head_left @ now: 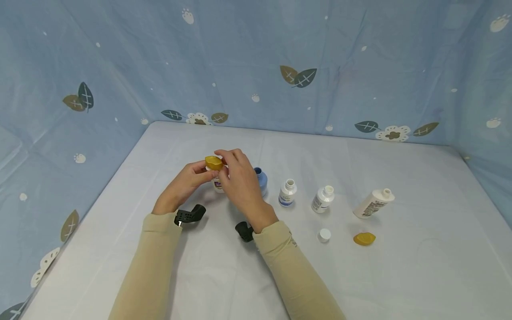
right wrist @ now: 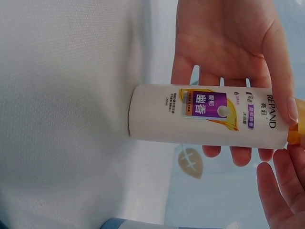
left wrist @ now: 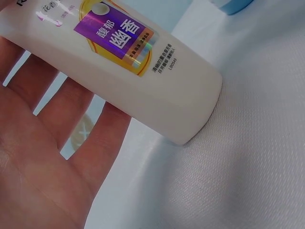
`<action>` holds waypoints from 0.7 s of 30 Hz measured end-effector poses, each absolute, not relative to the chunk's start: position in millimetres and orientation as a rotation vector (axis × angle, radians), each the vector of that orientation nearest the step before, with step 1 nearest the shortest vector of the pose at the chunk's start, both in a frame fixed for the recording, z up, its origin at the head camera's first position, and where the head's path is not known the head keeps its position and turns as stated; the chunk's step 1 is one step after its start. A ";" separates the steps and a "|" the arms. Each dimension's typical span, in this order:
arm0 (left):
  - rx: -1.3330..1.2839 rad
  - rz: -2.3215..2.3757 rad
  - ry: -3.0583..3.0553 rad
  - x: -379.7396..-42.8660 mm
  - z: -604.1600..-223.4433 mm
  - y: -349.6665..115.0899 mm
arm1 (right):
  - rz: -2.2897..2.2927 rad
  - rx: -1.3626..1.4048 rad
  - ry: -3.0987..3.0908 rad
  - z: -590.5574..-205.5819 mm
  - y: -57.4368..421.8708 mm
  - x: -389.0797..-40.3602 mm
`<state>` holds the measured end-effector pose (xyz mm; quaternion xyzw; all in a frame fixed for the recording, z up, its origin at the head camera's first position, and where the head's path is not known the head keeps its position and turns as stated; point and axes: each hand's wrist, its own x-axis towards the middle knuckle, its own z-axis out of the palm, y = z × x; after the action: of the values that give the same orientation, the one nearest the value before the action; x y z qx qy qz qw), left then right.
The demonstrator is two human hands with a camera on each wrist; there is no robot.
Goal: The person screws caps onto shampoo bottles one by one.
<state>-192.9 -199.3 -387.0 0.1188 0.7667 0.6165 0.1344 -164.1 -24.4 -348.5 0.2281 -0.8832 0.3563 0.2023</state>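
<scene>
My left hand (head_left: 182, 184) holds a white body wash bottle (right wrist: 162, 114) with a purple label. In the left wrist view its fingers pass behind the bottle (left wrist: 147, 102); in the right wrist view its thumb lies along the neck end. A gold flip cap (head_left: 214, 163) sits at the bottle's top. My right hand (head_left: 243, 184) reaches across from the right and pinches this cap, its fingertips at the cap's edge. The bottle's base is down at the white tabletop. Part of the bottle is hidden by the hands in the head view.
To the right stand a blue open-necked bottle (head_left: 262, 182), partly hidden by the right hand, two small white uncapped bottles (head_left: 287, 195) and a taller white uncapped bottle (head_left: 372, 204). A white cap (head_left: 324, 235) and another gold cap (head_left: 364, 239) lie nearer the front.
</scene>
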 end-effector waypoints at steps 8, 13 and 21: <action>0.319 1.763 2.247 -192.8 -386.5 -198.8 | 0.977 0.635 -2.452 -347.8 -24.7 -164.2; 0.350 1.788 2.235 -193.5 -386.1 -198.4 | 0.985 0.648 -2.446 -348.1 -24.5 -164.1; 0.403 1.846 2.173 -193.0 -385.2 -197.1 | 1.001 0.681 -2.435 -349.6 -24.5 -164.8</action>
<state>-193.0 -197.1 -385.2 0.1389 0.7481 0.6356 0.1307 -164.8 -24.5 -349.6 0.2449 -0.8755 0.3601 0.2093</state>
